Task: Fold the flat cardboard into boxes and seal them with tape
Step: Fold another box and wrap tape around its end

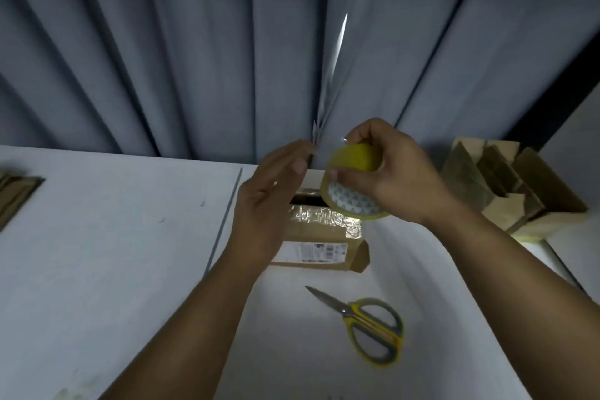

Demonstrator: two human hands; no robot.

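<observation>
A small cardboard box (319, 247) lies on the white table (113, 237), with shiny clear tape along its top and a white label on its near side. Above it my right hand (389, 175) grips a yellow tape roll (352, 185), thumb and fingers curled over its rim. My left hand (269, 201) is held up just left of the roll, fingers nearly straight and relaxed, holding nothing that I can make out. The left hand hides the box's left part.
Scissors (367, 325) with yellow-grey handles lie on the table near me, right of centre. Several folded cardboard boxes (506, 191) stand at the right edge. Flat cardboard (13, 198) lies at the far left. A grey curtain (227, 42) hangs behind the table.
</observation>
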